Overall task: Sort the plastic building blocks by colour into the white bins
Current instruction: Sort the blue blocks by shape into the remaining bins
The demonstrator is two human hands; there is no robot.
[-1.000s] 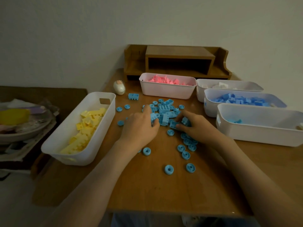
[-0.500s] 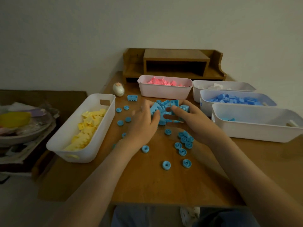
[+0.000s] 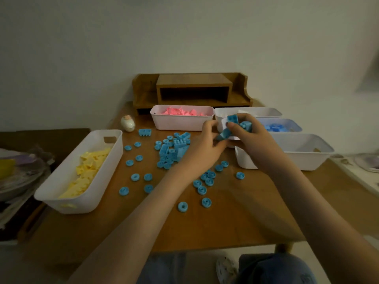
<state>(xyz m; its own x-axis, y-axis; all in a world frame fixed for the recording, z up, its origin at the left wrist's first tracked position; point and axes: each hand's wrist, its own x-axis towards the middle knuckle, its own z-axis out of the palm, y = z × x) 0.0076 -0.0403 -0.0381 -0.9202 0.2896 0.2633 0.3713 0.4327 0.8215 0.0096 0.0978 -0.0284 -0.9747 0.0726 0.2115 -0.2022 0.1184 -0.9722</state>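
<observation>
Blue blocks (image 3: 233, 124): we are gripping a bunch between left hand (image 3: 206, 148) and right hand (image 3: 254, 140), fingers curling round them, raised beside the white bins (image 3: 297, 160); loose rings (image 3: 202, 190) are lying on the bench (image 3: 225, 226).

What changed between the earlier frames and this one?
The left hand and right hand gathered a handful of blue blocks from the pile, lifted it and carried it right, towards the blue bin. Both hands grip it now. The rest of the pile, the loose round pieces, the yellow bin and the pink bin stayed put.
</observation>
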